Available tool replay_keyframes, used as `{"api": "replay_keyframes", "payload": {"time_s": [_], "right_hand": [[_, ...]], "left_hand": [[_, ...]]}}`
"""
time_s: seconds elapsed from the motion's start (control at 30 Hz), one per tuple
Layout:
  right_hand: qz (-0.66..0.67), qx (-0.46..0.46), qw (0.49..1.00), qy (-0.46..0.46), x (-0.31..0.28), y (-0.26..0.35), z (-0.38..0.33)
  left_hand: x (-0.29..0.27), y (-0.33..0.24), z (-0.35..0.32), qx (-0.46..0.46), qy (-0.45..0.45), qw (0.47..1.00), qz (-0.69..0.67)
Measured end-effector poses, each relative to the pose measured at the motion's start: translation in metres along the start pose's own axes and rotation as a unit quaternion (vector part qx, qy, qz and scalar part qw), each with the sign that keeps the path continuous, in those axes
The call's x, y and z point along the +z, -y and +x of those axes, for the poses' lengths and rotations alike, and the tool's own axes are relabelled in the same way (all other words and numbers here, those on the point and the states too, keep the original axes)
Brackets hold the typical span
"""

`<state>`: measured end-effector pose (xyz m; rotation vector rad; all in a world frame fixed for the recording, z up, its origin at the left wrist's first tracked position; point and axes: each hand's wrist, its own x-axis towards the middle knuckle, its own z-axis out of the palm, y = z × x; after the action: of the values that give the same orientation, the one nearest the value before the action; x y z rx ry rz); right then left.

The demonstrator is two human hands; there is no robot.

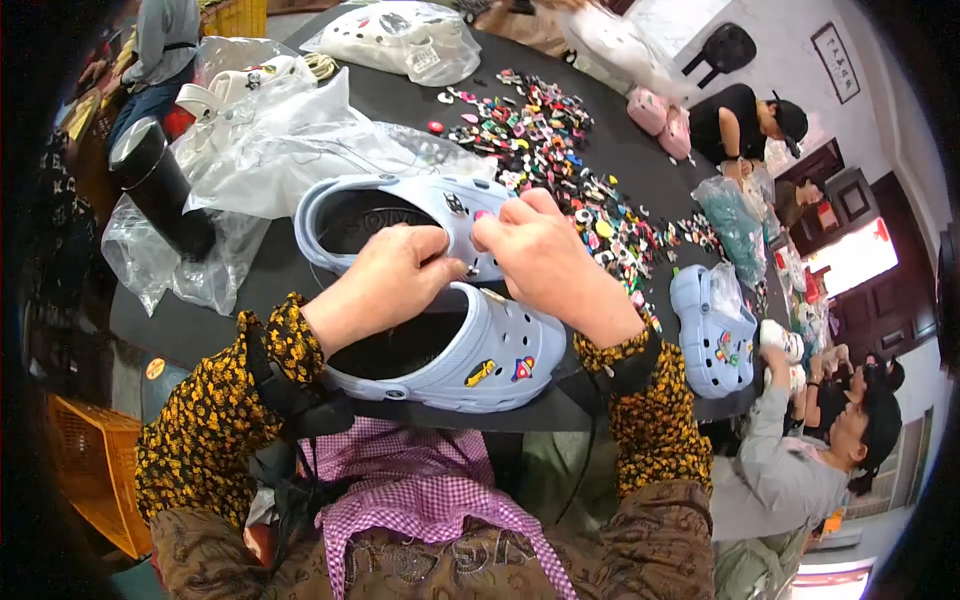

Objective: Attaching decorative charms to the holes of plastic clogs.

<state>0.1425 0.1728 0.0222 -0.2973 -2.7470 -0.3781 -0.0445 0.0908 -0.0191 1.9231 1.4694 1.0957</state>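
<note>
Two light blue clogs lie side by side on the dark table before me. Over the farther clog (405,185), both my hands meet at its upper. My left hand (385,280) is closed, its thumb and fingers pinching the upper by the foot opening. Beside it my right hand (550,265) is closed too, fingertips pressed together against the upper; what they pinch is hidden. A black charm (454,203) and a pink charm (482,215) show close to the right fingertips. The nearer clog (510,340) bears a yellow charm (480,373) and a red-and-blue charm (522,368).
Small colourful charms (545,135) are heaped beyond the clogs. Clear plastic bags (290,150) and a black cylinder (165,190) stand at left. Another blue clog (712,335) lies at right, near a co-worker in grey (790,470). An orange crate (100,470) is at lower left.
</note>
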Motion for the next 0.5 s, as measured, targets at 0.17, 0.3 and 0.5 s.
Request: {"api": "replay_keyframes", "payload": {"time_s": [0.17,0.3,0.5], "right_hand": [[0.022,0.009,1.000,0.014,0.004,-0.002,0.001],[0.034,0.007,0.999,0.025,0.010,-0.003,0.001],[0.028,0.001,0.999,0.022,0.012,-0.003,0.002]], "left_hand": [[-0.002,-0.005,0.002,-0.013,0.019,1.000,0.005],[0.001,-0.005,0.003,-0.010,0.017,0.999,0.025],[0.000,-0.009,0.004,-0.010,0.026,0.999,0.018]]}}
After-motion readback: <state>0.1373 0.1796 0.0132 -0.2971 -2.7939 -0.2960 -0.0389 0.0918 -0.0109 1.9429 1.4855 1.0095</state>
